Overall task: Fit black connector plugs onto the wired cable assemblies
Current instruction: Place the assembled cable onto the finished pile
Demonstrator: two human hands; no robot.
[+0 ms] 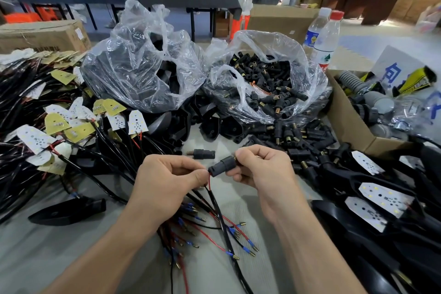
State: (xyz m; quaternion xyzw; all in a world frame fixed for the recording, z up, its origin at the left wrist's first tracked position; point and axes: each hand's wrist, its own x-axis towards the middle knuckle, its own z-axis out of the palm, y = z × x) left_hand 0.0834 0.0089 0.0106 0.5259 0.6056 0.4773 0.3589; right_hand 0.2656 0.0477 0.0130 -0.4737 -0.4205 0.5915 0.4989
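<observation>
- Loose wire ends (pixel 214 229), red and black with blue sleeves and brass bullet tips, fan over the pale grey surface (pixel 59 246) between the forearms.
- The left hand (pixel 167 181) pinches a thin red wire (pixel 209 181) in its fingers (pixel 193 176) where the wire enters the black connector plug (pixel 220 167). The right hand (pixel 262 169) curls its fingers (pixel 248 153) round the plug's brass-tipped end, holding it above the surface.
- A second black plug (pixel 202 154) lies just beyond.
- White and yellow shield-shaped LED boards (pixel 137 124) on black cables heap at the left.
- Of two crinkled clear bags, the left bag (pixel 143 67) holds glossy black housings and the right bag (pixel 262 79) holds plugs.
- Two clear water bottles (pixel 328 38) stand behind; their label print is unreadable.
</observation>
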